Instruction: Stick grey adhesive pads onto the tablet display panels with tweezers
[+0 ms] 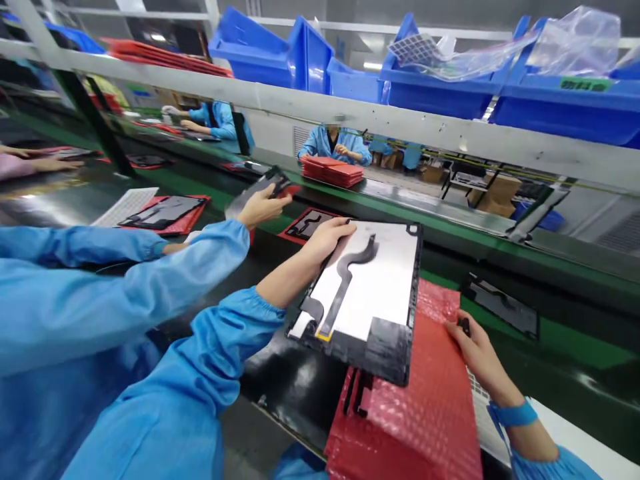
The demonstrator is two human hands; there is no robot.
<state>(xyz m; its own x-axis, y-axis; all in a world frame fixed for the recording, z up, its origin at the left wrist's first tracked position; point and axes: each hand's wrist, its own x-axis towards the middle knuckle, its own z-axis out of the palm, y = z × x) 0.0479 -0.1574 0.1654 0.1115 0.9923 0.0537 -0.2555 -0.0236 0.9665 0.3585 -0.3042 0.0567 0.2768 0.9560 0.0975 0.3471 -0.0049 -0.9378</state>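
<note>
My left hand (327, 241) grips the upper left edge of a tablet screen panel (385, 280), its back facing me. The panel is silvery-white with a black frame, a dark curved ribbon cable and a black patch at the lower end. It is held tilted above a red bubble-wrap bag (435, 373). My right hand (477, 357) is closed on the bag's upper right edge, wearing a blue wrist band (515, 413). A small black thing (465, 327) shows at its fingers; I cannot make out what it is. More red bags lie beneath.
Another panel (503, 307) lies on the green conveyor belt (570, 343) to the right. At left, a co-worker's hand (263, 207) holds a dark panel (260, 190). Blue bins (440, 90) line the shelf above. Across the line, a person sits behind stacked red bags (333, 171).
</note>
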